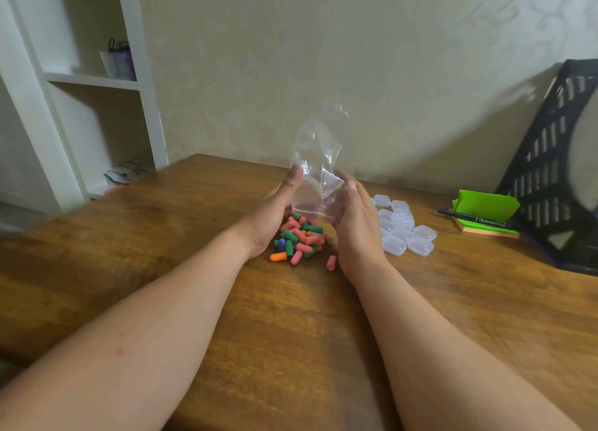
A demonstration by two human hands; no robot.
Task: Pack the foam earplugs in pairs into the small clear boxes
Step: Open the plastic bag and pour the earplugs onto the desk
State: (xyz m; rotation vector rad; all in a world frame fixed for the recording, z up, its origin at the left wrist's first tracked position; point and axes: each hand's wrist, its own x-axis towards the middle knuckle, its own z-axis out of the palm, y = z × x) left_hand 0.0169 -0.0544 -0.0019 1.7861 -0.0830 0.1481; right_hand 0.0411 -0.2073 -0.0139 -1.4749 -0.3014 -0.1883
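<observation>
Both the left hand (275,207) and right hand (352,217) grasp the upturned bag (318,165) at frame centre; shake gently so earplugs (299,238) pile up, not roll away.

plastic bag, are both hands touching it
Touching. The head view shows the left hand and right hand pressed against opposite sides of the plastic bag.
</observation>
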